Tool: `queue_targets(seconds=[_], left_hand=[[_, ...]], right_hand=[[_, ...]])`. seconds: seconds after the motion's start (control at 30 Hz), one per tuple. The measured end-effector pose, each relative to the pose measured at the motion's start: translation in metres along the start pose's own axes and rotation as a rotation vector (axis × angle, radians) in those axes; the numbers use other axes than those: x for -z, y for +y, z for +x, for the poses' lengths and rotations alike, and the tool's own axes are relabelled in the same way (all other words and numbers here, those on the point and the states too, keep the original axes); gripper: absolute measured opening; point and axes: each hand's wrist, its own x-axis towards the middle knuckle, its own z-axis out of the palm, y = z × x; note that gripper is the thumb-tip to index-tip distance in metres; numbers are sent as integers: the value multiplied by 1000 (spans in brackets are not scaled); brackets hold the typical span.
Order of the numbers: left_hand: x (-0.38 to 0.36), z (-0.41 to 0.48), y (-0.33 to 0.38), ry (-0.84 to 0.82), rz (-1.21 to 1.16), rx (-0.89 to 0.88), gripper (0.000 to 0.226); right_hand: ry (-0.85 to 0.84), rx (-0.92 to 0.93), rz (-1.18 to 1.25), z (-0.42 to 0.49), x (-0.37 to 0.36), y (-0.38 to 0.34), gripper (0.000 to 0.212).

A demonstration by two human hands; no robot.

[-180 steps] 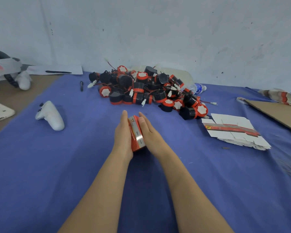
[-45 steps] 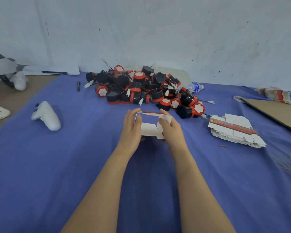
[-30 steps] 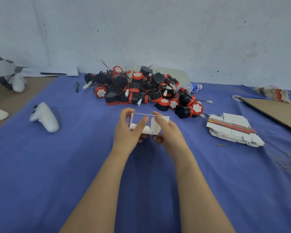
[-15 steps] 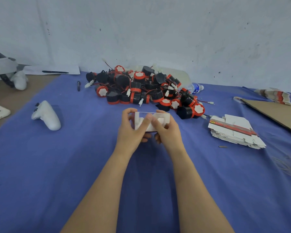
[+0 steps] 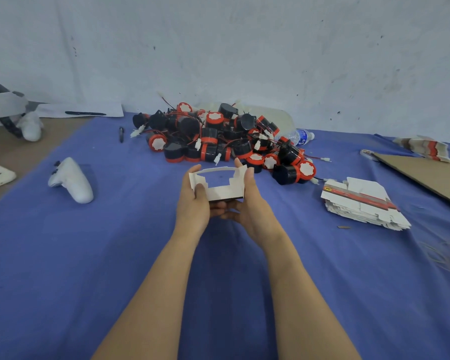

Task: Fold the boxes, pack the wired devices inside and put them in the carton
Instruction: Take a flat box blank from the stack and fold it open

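Observation:
A small white cardboard box [image 5: 222,191], opened into a tube with its flaps standing up, sits between my two hands above the blue cloth. My left hand [image 5: 194,201] grips its left wall, thumb inside the opening. My right hand [image 5: 250,203] grips the right wall, fingers curled underneath. Behind it lies a pile of black and red wired devices [image 5: 224,141]. A stack of flat unfolded boxes [image 5: 359,201] lies to the right. A brown carton flap [image 5: 426,175] shows at the right edge.
A white game controller [image 5: 72,180] lies on the blue cloth [image 5: 89,255] at the left. A pen [image 5: 121,134], a plastic bottle [image 5: 298,136] and crumpled packaging [image 5: 424,148] lie near the back. A headset [image 5: 8,110] rests at the far left.
The box, held flat six seconds ago, now stands opened into a tube. In the last half second its flaps have sprung outward and the opening has tilted toward me.

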Motion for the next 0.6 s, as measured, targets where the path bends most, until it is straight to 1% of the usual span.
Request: queue_targets(seconds=[0.07, 0.13, 0.2, 0.3, 0.33, 0.37, 0.4, 0.43, 0.47, 0.53, 0.6], left_hand=[[0, 0, -1, -8, 81, -5, 35], [-1, -1, 0, -44, 139, -23, 35], [-4, -5, 2, -97, 127, -54, 35], [-7, -9, 3, -231, 43, -52, 35], [-8, -11, 5, -288, 16, -38, 46], [-9, -9, 5, -332, -2, -13, 65], [-10, -8, 5, -360, -25, 18, 78], [-11, -8, 5, -371, -54, 36, 79], [-11, -8, 5, -362, -67, 30, 70], [-10, -8, 4, -291, 2, -26, 44], [-8, -6, 1, -211, 102, -95, 32]], right_hand=[[27, 19, -4, 0, 2, 2, 34], [121, 62, -12, 1, 2, 5, 32], [247, 95, -53, 2, 4, 7, 26], [368, 129, -80, 1, 7, 8, 17], [397, 137, -70, 2, 8, 9, 15], [422, 141, -65, 3, 9, 9, 14], [437, 139, -71, 3, 9, 9, 13], [436, 131, -81, 3, 10, 9, 14], [410, 117, -74, 4, 10, 9, 18], [322, 70, 11, 3, 12, 7, 25], [261, 54, 62, 3, 11, 6, 27]])
